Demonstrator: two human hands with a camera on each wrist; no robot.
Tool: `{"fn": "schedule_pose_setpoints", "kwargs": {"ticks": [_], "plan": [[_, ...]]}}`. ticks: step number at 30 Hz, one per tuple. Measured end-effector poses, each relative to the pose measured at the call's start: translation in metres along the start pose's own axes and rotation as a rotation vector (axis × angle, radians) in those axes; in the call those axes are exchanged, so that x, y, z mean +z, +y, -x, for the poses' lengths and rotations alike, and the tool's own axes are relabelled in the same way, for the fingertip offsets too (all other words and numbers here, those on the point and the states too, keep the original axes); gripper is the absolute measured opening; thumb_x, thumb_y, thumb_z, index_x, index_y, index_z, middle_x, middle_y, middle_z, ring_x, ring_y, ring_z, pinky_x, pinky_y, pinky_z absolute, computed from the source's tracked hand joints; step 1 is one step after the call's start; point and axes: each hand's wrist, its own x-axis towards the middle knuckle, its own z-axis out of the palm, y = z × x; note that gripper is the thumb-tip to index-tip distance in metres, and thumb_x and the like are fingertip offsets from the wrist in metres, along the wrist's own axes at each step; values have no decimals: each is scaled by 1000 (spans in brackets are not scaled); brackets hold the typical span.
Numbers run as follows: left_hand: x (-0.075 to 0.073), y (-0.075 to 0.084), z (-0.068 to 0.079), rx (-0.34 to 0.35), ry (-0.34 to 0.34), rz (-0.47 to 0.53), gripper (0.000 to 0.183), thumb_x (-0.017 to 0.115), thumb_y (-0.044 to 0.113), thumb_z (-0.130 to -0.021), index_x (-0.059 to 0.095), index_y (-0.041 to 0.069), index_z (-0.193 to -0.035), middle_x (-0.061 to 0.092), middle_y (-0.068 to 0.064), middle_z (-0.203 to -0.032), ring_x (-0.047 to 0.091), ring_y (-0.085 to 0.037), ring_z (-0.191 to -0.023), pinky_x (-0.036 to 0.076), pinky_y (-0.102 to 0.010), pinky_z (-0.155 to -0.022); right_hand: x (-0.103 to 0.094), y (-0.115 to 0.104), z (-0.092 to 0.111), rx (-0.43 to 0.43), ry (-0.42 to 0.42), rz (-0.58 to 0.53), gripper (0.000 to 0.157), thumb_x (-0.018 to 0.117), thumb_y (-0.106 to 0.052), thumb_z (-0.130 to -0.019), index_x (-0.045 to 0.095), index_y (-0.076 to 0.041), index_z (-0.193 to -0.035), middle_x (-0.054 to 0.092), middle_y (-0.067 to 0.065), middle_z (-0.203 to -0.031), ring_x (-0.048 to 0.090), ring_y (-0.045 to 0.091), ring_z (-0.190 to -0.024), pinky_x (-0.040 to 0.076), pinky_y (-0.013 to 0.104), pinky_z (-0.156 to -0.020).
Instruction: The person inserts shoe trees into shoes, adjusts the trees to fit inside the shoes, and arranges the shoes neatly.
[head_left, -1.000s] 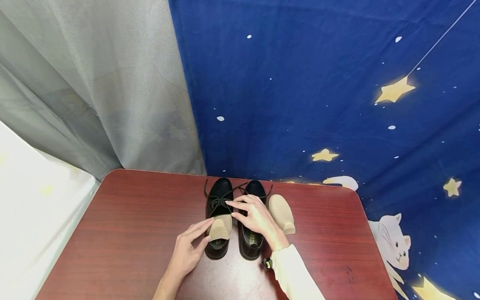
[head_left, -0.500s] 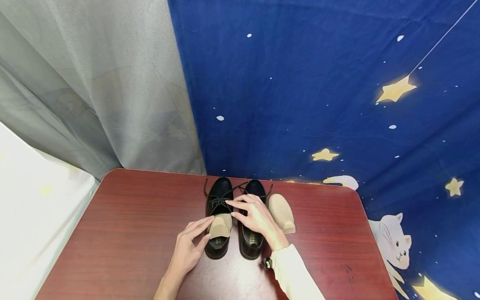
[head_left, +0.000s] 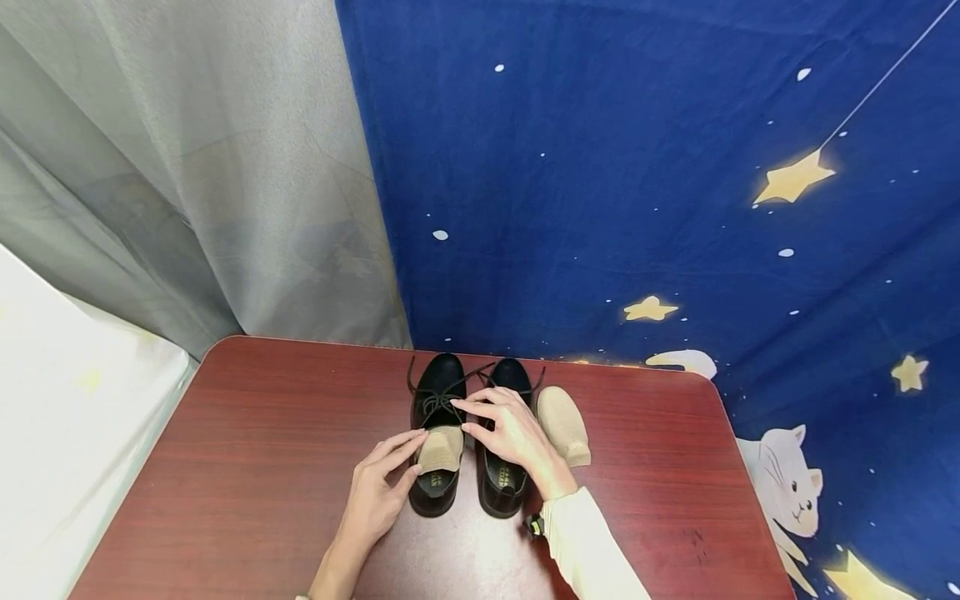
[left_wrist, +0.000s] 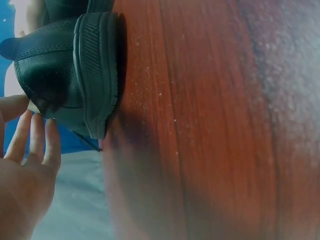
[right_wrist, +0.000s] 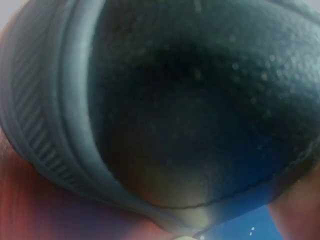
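A pair of black lace-up shoes stands side by side, toes toward the curtain. In the left lace-up shoe [head_left: 432,502], a beige insole [head_left: 440,450] lies partly inside; its front part is hidden under the upper. My left hand [head_left: 377,492] pinches the insole's left edge with thumb and fingertips. My right hand [head_left: 510,429] reaches across the right lace-up shoe [head_left: 504,500] and holds the left shoe at the laces and right side of the opening. The left wrist view shows the left shoe's heel [left_wrist: 47,75]; the right wrist view is filled by a shoe's black heel [right_wrist: 200,100].
A second beige insole [head_left: 562,425] lies right of the shoes. The red-brown wooden table [head_left: 292,417] ends just beyond the toes, against a grey curtain [head_left: 300,208] and a blue starry curtain [head_left: 562,208]. A small dark object [head_left: 535,525] sits at my right wrist.
The insole has slid a little forward into the left shoe, showing more of the shoe's heel lining. My left fingers moved slightly forward with it; my right hand stayed in place.
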Motion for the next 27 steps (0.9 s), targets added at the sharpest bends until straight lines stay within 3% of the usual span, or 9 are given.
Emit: {"fn": "schedule_pose_setpoints", "kwargs": {"ticks": [7, 16, 27], "plan": [[0, -1, 0, -17, 18, -2, 56, 80, -9, -76, 70, 11, -127, 60, -10, -130, 61, -20, -106, 40, -10, -93, 0, -1, -1, 8, -7, 4, 43, 73, -32, -91, 66, -29, -133, 65, -6, -118, 57, 16, -114, 38, 41, -105], [0, -3, -1, -28, -2, 5, 53, 78, -3, -81, 67, 13, -130, 57, -13, -139, 59, -27, -120, 38, -11, -100, 1, 0, -2, 0, -1, 5, 42, 72, -34, -92, 65, -30, -133, 65, -6, -118, 57, 17, -114, 39, 41, -104], [0, -4, -2, -74, -37, -20, 53, 77, 1, -83, 66, 17, -133, 60, -6, -138, 57, -26, -123, 35, -12, -102, 1, 1, 0, 13, -2, -4, 43, 74, -33, -90, 65, -31, -133, 65, -6, -117, 57, 18, -115, 39, 43, -105]]}}
